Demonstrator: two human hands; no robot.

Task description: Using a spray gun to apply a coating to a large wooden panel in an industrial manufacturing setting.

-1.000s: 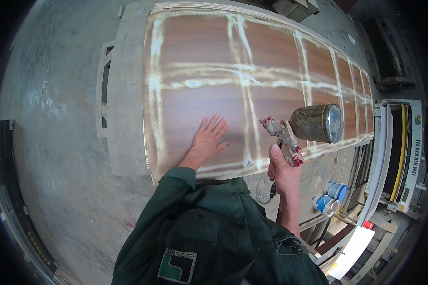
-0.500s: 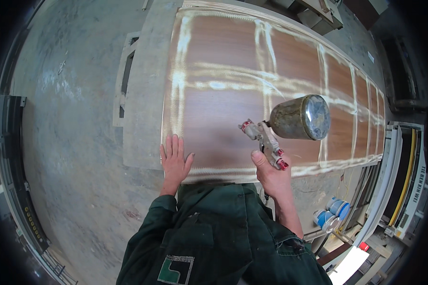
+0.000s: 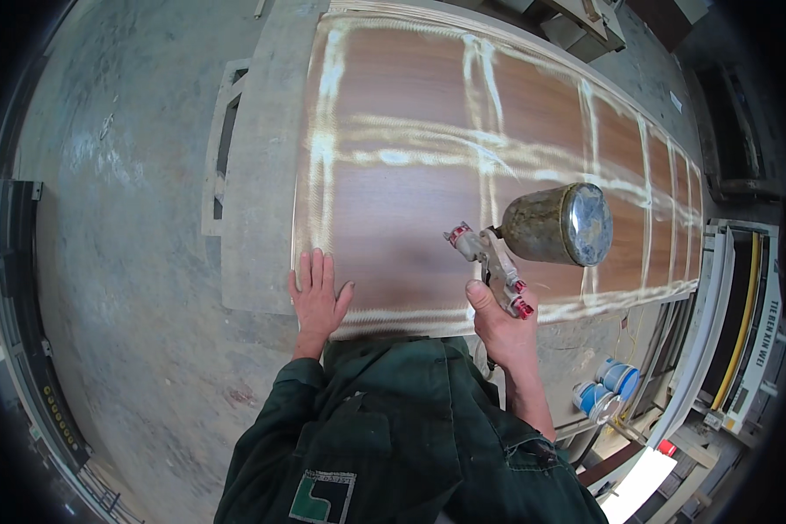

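Note:
A spray gun [image 3: 498,265] with red knobs is gripped in my right hand [image 3: 506,330], its nozzle turned to the left above the near part of a long brown panel [image 3: 402,210]. The gun's grey, stained paint cup [image 3: 557,224] leans out to the right. My right fingers are wrapped round the handle, mostly hidden below the thumb. Flat on the panel's near left corner lies my left hand [image 3: 318,297], fingers stretched out and nothing in it. Pale, wet-looking bands run along the panel's edges and cross its surface.
Two blue and white buckets [image 3: 604,391] stand on the floor at the right, beside a machine with a yellow strip [image 3: 740,319]. A long dark machine [image 3: 28,323] lines the left side. A wooden frame [image 3: 218,148] lies left of the panel.
The spray gun and my right hand have shifted slightly to the right and toward me over the panel. My left hand stays on the corner.

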